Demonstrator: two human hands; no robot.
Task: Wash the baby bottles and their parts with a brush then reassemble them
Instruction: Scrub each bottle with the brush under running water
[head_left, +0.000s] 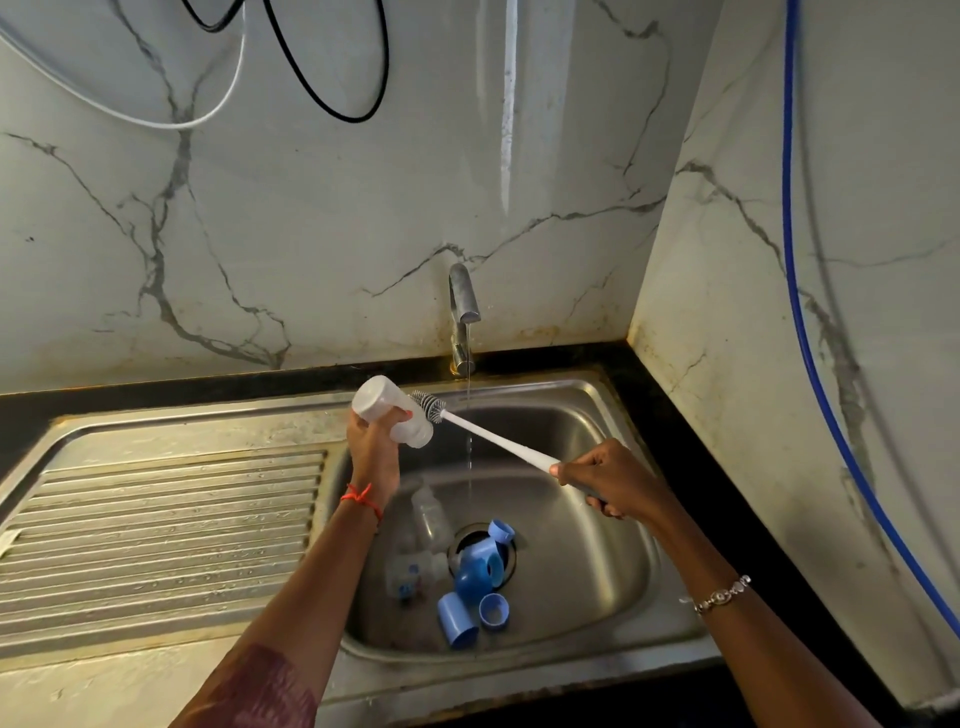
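Observation:
My left hand (375, 441) grips a clear baby bottle (384, 404) tilted over the left edge of the sink bowl, its mouth pointing down to the right. My right hand (610, 480) holds the handle of a long white bottle brush (493, 434). The bristle head (427, 404) lies against the outside of the bottle near its neck. On the bowl's floor lie two more clear bottles (431, 519) (410, 571) and several blue caps and rings (480, 571) around the drain.
The tap (462, 306) at the back runs a thin stream into the steel sink (597, 519). A ribbed draining board (156, 530) lies to the left. Black counter edges the sink, with marble walls behind and at the right, and a blue hose (795, 291).

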